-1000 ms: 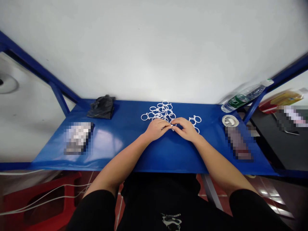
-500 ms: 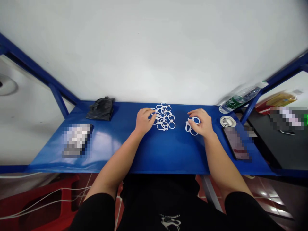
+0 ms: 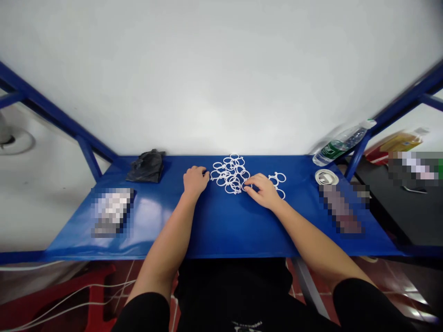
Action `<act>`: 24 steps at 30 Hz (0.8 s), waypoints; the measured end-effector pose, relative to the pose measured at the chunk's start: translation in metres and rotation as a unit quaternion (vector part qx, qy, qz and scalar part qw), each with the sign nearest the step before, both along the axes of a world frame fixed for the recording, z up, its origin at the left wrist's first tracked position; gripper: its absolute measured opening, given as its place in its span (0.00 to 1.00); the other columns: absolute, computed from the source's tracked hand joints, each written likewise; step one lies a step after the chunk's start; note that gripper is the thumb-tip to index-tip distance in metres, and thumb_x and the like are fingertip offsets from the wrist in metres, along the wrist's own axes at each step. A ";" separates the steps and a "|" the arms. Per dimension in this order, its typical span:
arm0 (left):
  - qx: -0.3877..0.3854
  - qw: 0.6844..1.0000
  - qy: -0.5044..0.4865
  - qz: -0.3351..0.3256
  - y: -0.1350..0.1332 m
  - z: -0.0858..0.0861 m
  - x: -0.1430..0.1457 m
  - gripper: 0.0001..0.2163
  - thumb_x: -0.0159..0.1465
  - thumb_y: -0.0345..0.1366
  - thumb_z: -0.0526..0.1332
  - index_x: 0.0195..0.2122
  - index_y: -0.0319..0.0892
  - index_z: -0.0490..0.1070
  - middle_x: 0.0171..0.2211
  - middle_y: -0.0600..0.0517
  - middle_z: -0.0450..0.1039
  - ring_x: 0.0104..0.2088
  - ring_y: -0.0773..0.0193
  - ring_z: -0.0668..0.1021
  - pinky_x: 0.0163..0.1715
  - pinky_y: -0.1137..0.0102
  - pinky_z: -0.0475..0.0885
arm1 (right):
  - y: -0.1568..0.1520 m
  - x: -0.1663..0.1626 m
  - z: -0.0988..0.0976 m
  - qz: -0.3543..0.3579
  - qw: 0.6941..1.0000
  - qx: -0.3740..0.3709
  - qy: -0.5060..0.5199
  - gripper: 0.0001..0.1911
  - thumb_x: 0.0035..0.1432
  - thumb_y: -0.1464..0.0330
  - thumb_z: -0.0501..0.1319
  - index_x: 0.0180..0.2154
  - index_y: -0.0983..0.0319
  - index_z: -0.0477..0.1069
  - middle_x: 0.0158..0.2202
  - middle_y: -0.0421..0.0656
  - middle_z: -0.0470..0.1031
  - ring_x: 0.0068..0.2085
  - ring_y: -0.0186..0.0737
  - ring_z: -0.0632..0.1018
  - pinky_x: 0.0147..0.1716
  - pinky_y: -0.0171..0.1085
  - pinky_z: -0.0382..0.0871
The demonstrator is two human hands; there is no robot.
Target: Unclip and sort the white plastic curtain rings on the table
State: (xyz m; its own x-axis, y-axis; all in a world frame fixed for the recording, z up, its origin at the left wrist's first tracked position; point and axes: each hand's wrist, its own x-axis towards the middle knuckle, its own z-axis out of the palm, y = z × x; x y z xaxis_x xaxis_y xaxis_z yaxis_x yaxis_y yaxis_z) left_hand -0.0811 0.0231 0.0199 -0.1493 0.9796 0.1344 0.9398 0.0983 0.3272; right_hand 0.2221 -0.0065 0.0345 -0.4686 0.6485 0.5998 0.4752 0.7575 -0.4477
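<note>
A loose pile of white plastic rings with small eyelets [image 3: 226, 174], much like curtain rings, lies overlapping on the blue tabletop. Just left of the pile, my left hand [image 3: 195, 180] rests with loosely bent fingers and a small gap at the thumb; nothing shows in it. At the pile's right edge, the thumb and index finger of my right hand [image 3: 263, 190] close on one white ring [image 3: 247, 180]. Beyond that hand on the right, a small separate group of white rings [image 3: 281, 177] lies on the table, partly hidden by it.
A crumpled black plastic bag [image 3: 147, 167] and a blurred-out flat object [image 3: 112, 210] are on the left. To the right are a leaning water bottle [image 3: 341, 145], a white roll [image 3: 326, 178] and a blurred dark phone-like object [image 3: 341, 210]. A white wall [image 3: 221, 83] backs the blue table [image 3: 238, 230].
My right hand has moved left from the small ring group to the pile, leaving those rings on the table. My left hand has drawn back left from the pile. The view has tilted slightly.
</note>
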 end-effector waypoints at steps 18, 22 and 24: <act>0.268 0.942 -0.186 -0.072 -0.016 0.014 0.029 0.10 0.72 0.41 0.61 0.40 0.46 0.82 0.41 0.47 0.79 0.47 0.55 0.78 0.53 0.58 0.73 | 0.019 0.022 -0.006 -0.149 0.971 -0.080 0.170 0.11 0.66 0.58 0.65 0.38 0.57 0.80 0.34 0.43 0.83 0.34 0.42 0.81 0.37 0.43 0.78; 0.280 0.886 -0.267 -0.255 -0.043 0.022 0.068 0.09 0.72 0.43 0.63 0.40 0.47 0.81 0.36 0.51 0.82 0.39 0.61 0.80 0.45 0.62 0.76 | -0.007 -0.001 0.002 -0.036 0.982 -0.117 0.145 0.10 0.66 0.59 0.66 0.44 0.56 0.81 0.34 0.42 0.82 0.31 0.40 0.81 0.35 0.41 0.78; 0.260 0.869 -0.287 -0.310 -0.052 0.023 0.081 0.08 0.73 0.41 0.63 0.40 0.47 0.81 0.36 0.52 0.83 0.36 0.63 0.81 0.42 0.64 0.77 | -0.015 -0.009 0.004 -0.001 0.981 -0.129 0.145 0.10 0.67 0.59 0.66 0.46 0.56 0.81 0.34 0.42 0.82 0.31 0.38 0.80 0.34 0.39 0.78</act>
State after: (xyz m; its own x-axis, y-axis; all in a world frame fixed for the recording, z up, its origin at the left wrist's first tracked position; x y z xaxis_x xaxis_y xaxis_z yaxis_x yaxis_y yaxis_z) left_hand -0.0004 -0.0290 0.0425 0.1966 0.7254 0.6597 0.4274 -0.6689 0.6081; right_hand 0.2126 -0.0217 0.0381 -0.3008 0.7977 0.5227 0.3017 0.5995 -0.7413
